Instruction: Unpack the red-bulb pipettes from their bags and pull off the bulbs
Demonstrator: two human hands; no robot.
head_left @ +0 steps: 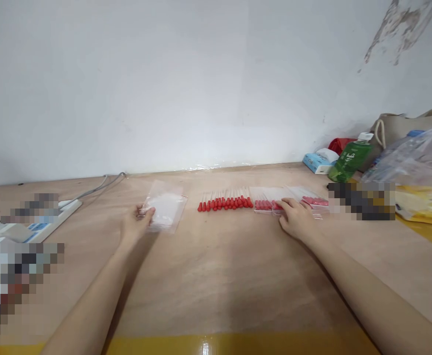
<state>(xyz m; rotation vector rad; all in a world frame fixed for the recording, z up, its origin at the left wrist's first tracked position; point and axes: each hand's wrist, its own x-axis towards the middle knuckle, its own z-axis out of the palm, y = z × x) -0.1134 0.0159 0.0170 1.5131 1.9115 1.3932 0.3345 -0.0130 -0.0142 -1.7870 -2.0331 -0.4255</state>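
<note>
Pinched between thumb and fingers of my left hand [140, 220] are clear plastic zip bags [166, 207], held at their left edge; how many overlap I cannot tell. Several red-tipped thin sticks [225, 203] lie side by side in a row on the table, between my two hands. To the right, more red-tipped sticks lie inside clear bags [263, 203]. My right hand [295, 217] rests palm down over these filled bags, fingers stretched out and touching them, hiding part of their red tips.
A white power strip [55, 219] with cables lies at the left. At the back right stand a blue tissue pack [317, 162], a green bottle [350, 158] and plastic bags [411, 158]. Yellow tape [156, 345] runs along the table's front edge. Some areas are pixelated.
</note>
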